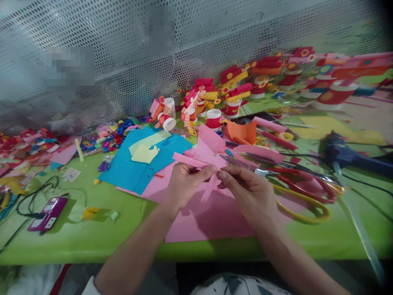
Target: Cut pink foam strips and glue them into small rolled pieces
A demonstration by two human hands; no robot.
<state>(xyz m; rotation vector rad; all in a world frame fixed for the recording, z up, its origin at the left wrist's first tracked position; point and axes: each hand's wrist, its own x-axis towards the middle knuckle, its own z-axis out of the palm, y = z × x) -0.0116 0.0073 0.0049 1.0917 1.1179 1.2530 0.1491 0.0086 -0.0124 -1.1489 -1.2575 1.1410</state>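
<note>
My left hand (188, 180) is closed, thumb against fingers, on a narrow pink paper strip (190, 160) that juts out to the upper left. Close beside it, my right hand (250, 186) pinches the same strip near its other end, the fingertips of both hands almost touching. Just what lies between the fingertips is partly hidden. Below the hands lies a large sheet of pink paper (208, 227). Blue paper (123, 164) with pale yellow scraps (145, 153) on it rests to the left. Scissors with red handles (310, 186) and yellow-handled scissors (310, 219) lie right of my right hand.
A glue gun (353, 153) with a long glue stick (362, 233) lies at the right. Decorated red paper cups (231, 108) stand along the perforated metal panel (123, 53). A purple power strip (48, 214) with cables sits at left, near colourful small pieces (113, 133).
</note>
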